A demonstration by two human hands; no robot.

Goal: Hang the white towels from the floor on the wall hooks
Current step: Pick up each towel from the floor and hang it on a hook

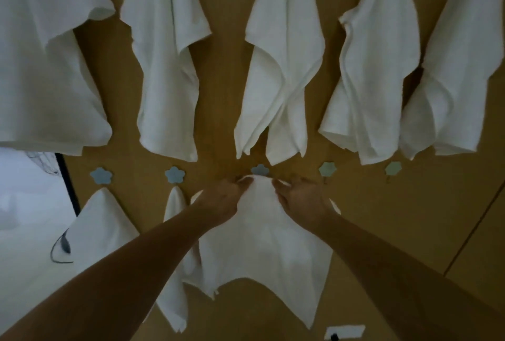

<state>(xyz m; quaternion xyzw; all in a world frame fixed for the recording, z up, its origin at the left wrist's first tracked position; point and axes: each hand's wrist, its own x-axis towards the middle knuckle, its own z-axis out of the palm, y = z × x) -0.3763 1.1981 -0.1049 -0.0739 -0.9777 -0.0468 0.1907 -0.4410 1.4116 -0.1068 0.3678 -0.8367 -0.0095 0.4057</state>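
Lower row, from the left: a hung towel point(102, 226) under the first flower hook point(98, 175), a narrower one point(175, 258) under the second hook point(175, 174). Left hand point(222, 198) pinches the top edge of the white towel point(262, 247), fingers curled into the cloth just below the third hook point(260, 169). Right hand point(302, 200) grips the same edge (fingers likewise curled). Two bare hooks point(327, 168) follow rightward. Five towels point(281, 67) hang above.
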